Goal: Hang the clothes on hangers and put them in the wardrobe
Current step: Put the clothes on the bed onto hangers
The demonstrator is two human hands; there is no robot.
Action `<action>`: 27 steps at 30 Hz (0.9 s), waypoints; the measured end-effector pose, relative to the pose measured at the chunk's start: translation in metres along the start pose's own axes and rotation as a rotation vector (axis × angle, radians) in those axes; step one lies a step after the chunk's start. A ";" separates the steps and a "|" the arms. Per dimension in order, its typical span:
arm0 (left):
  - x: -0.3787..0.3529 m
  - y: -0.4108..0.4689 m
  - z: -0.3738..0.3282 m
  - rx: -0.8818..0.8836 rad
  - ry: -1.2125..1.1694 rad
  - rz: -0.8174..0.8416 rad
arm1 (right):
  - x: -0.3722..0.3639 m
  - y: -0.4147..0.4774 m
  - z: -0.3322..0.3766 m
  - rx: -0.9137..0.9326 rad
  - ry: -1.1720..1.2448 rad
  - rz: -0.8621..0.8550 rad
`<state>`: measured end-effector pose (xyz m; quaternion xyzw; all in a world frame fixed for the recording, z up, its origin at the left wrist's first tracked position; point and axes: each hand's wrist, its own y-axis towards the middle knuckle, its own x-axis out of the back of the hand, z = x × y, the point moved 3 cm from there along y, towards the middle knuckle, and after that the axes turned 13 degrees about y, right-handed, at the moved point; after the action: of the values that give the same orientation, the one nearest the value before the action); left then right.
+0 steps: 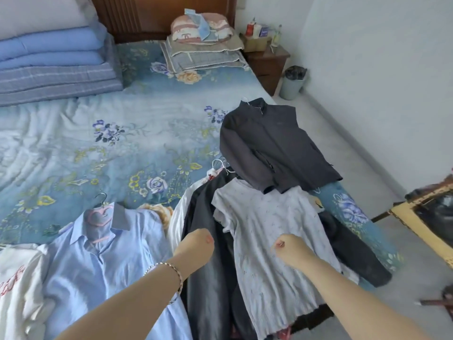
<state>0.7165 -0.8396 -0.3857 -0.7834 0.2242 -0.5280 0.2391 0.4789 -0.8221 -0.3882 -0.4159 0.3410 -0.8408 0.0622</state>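
Several garments lie on the bed. A light blue shirt (115,261) is on a pink hanger (96,217) at lower left, next to a white top with red print (17,278). A pale speckled T-shirt (267,224) lies over a dark jacket (208,278). Farther back, a dark grey zip jacket (277,146) lies flat with a white hanger hook at its collar. White hanger hooks (221,165) poke out above the pile. My left hand (196,244) hovers with curled fingers over the dark jacket's edge. My right hand (288,250) is a fist above the T-shirt. Neither visibly holds anything.
The bed has a blue floral sheet (110,148). Folded quilts (51,60) are stacked at back left, a pillow on folded blankets (203,45) at the headboard. A wooden nightstand (268,65) and a bin (293,85) stand by the right wall. A yellow-framed stand (416,224) is at right.
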 end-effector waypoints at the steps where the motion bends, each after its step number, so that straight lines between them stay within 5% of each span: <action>1: 0.002 0.010 -0.004 0.039 -0.040 -0.031 | 0.009 0.011 -0.001 -0.004 0.004 -0.018; 14: -0.014 0.210 -0.096 0.216 -0.131 -0.165 | 0.067 0.218 -0.007 0.168 0.096 0.065; 20: -0.032 0.330 -0.108 0.267 0.125 -0.205 | 0.069 0.313 -0.018 0.308 0.089 0.129; 22: -0.046 0.351 -0.109 0.319 0.183 -0.155 | 0.067 0.330 -0.024 0.395 0.058 0.124; 25: -0.061 0.363 -0.113 0.404 0.202 -0.119 | 0.063 0.343 -0.021 0.780 -0.150 -0.052; 27: -0.065 0.361 -0.111 0.444 0.131 -0.078 | 0.051 0.355 -0.017 0.811 -0.345 -0.104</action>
<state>0.5550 -1.0991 -0.6172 -0.6838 0.0869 -0.6229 0.3699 0.3692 -1.1029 -0.5839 -0.5087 -0.0530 -0.8268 0.2340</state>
